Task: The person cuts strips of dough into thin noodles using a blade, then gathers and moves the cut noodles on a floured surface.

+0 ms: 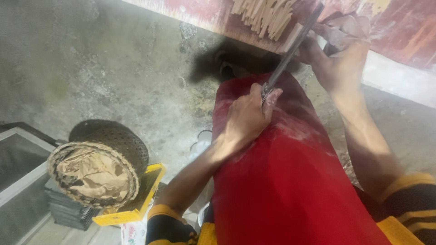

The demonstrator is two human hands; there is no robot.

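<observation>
Metal blade (pixel 290 50): long, flat, slanting from left hand up to counter edge.
Left hand (pixel 247 119): closed around blade's lower end.
Right hand (pixel 338 56): fingers curled, pressing at counter (pixel 213 16) beside blade tip.
Wooden sticks (pixel 263 16): bundled, just left of right hand.
Woven basket (pixel 97 165): well left of left hand, on the floor.

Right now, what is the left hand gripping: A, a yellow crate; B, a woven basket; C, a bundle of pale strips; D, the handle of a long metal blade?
D: the left hand is closed around the handle end of the long metal blade, which runs up to the board's edge by the right hand.
</observation>
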